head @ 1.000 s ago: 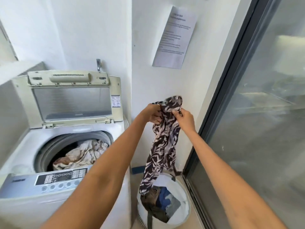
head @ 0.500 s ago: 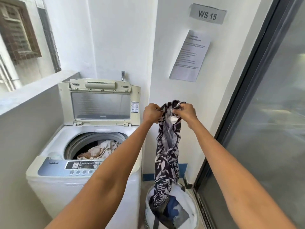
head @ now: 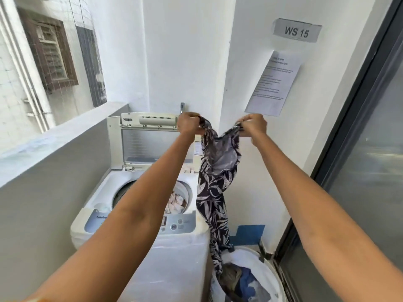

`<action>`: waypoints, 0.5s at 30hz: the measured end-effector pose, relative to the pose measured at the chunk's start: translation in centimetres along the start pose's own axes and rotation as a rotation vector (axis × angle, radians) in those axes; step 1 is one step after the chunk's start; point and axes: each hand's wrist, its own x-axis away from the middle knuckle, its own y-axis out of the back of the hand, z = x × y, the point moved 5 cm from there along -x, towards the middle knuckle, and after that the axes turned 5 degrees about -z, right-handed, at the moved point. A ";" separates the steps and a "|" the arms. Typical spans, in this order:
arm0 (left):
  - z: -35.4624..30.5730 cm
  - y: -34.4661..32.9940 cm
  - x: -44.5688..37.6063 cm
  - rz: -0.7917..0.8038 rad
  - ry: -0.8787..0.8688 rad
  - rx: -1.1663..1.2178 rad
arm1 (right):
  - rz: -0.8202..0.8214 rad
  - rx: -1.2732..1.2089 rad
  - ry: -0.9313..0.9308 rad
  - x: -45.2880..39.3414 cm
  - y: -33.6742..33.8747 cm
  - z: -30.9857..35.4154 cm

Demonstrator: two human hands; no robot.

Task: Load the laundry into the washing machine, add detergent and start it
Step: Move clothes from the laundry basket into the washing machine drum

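Note:
A dark garment with a white leaf print [head: 214,190] hangs between my raised hands, its lower end trailing into the white laundry basket [head: 271,267] on the floor. My left hand [head: 189,125] grips one top edge of it and my right hand [head: 254,126] pinches the other, spreading the opening. Left of the garment stands a white top-loading washing machine [head: 178,247] with its lid [head: 150,140] up. Pale clothes [head: 176,202] lie in its drum, partly hidden by my left forearm.
The basket holds more blue and dark clothes [head: 244,280]. A grey low wall [head: 50,192] runs along the left. To the right is a dark-framed glass door [head: 359,149]. On the wall behind are a paper notice [head: 273,83] and a "WS 15" sign [head: 297,30].
My hands have moved apart, pulling the garment's top open. The garment has risen further out of the basket. The view has tilted upward.

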 end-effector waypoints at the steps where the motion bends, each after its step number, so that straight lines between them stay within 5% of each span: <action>1: -0.4 0.0 0.2 0.091 0.012 0.040 | 0.044 -0.097 -0.017 0.6 -2.2 1.5; 8: -0.5 5.4 -1.2 0.739 0.106 -0.102 | 0.332 -0.356 -0.024 3.9 -12.1 7.9; 11: -0.7 6.9 -3.3 0.699 0.075 -0.097 | 0.493 -0.372 -0.001 4.7 -14.0 8.7; 15: -2.2 8.6 -5.9 0.417 0.026 -0.048 | 0.495 -0.523 0.006 4.8 -13.2 6.1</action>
